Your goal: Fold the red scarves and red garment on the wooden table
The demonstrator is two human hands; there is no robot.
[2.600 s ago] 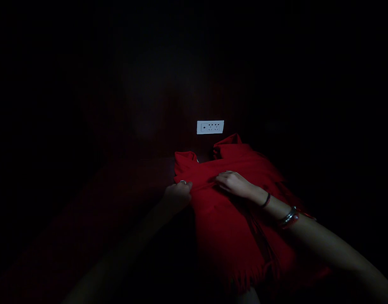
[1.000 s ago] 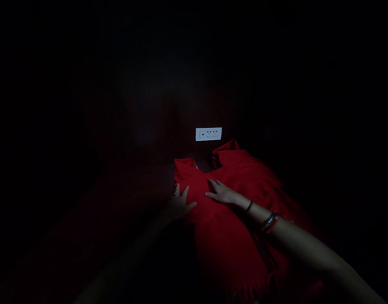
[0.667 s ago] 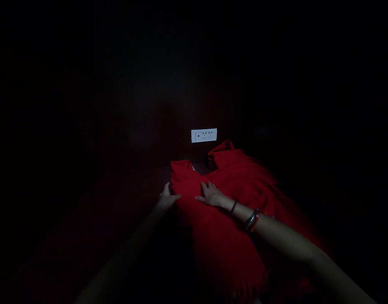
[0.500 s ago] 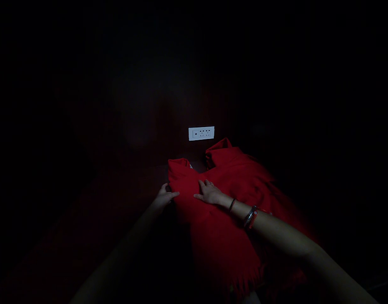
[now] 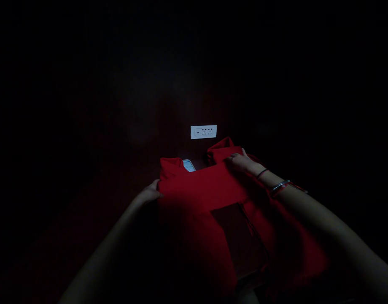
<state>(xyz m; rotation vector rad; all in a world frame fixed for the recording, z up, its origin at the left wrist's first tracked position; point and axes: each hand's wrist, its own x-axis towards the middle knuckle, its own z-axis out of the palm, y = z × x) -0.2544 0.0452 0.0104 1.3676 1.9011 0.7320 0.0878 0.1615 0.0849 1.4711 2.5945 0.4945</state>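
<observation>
A red scarf (image 5: pixel 200 185) lies spread and partly folded before me in dim light, with fringe visible earlier at its near end. My left hand (image 5: pixel 150 193) is closed on its left edge, the thumb on top and the fingers beneath. My right hand (image 5: pixel 241 161) grips the cloth at the far right, beside an upturned fold; part of its fingers is hidden by shadow and fabric. Between the two raised folds, a pale, flat rectangular thing (image 5: pixel 189 165) shows a lit-looking face, its lower part covered by the scarf.
A white wall socket (image 5: pixel 203 131) sits on the dark wall behind the cloth. A dark surface (image 5: pixel 238 236) shows through a gap between two parts of the scarf. Most of the surroundings are too dark to make out.
My right hand has moved right and away from me, and the cloth between my hands is now stretched wider. My left hand has shifted left. More of the pale rectangular thing is uncovered.
</observation>
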